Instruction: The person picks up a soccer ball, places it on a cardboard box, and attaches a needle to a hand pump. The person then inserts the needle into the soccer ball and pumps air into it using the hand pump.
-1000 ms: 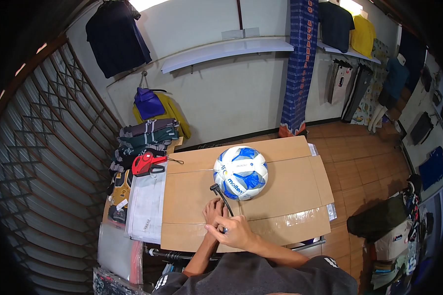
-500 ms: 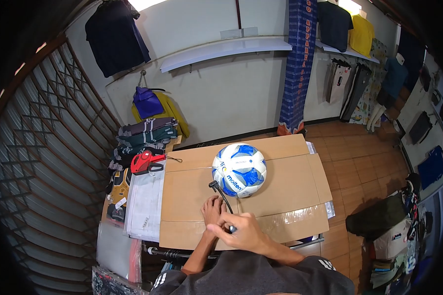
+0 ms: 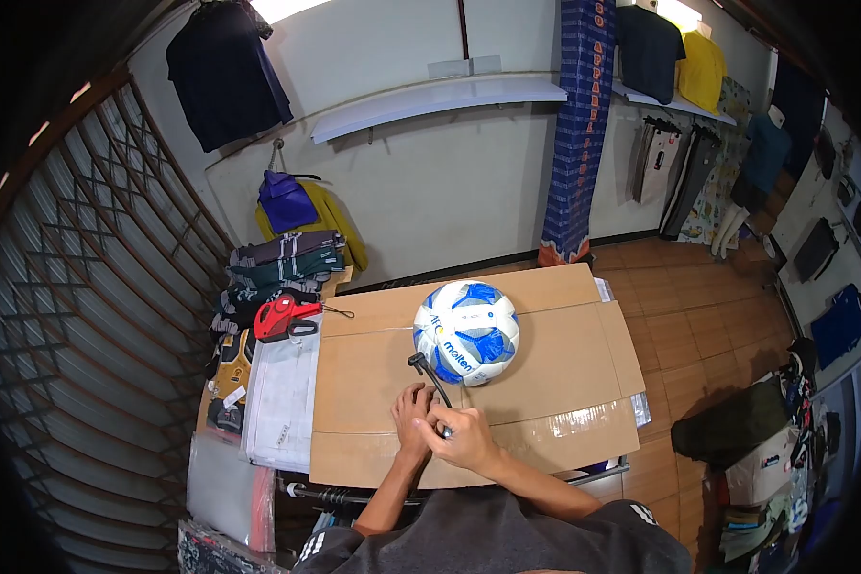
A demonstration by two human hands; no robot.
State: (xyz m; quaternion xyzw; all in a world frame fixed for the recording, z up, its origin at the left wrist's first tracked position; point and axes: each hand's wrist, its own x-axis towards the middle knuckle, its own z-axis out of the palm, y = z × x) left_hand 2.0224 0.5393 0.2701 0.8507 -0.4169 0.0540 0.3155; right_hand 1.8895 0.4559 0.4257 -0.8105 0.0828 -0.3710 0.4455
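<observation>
On the cardboard lies a white, blue and grey Molten football [image 3: 467, 333]. Close to its lower left, a thin black hose with an angled end [image 3: 429, 373] runs back to my hands; it looks like part of a hand ball pump. My left hand [image 3: 412, 413] is closed beside the hose, fingers curled, with the pump's body mostly hidden in it. My right hand [image 3: 464, 440] presses against the left and is wrapped round the dark pump handle [image 3: 446, 432]. Whether the hose touches the ball, I cannot tell.
Cardboard [image 3: 364, 383] covers the table. Left of it are a red-and-black tool [image 3: 282, 318], folded clothes [image 3: 282, 258] and plastic-wrapped packs [image 3: 230, 488]. A blue printed pillar [image 3: 579, 134] rises behind. A metal folding gate [image 3: 105, 287] stands at left, piled garments [image 3: 737, 421] at right.
My right hand has moved forward and slightly left, closing in on my left hand with the pump handle in it. Left hand, hose and ball stay almost in place.
</observation>
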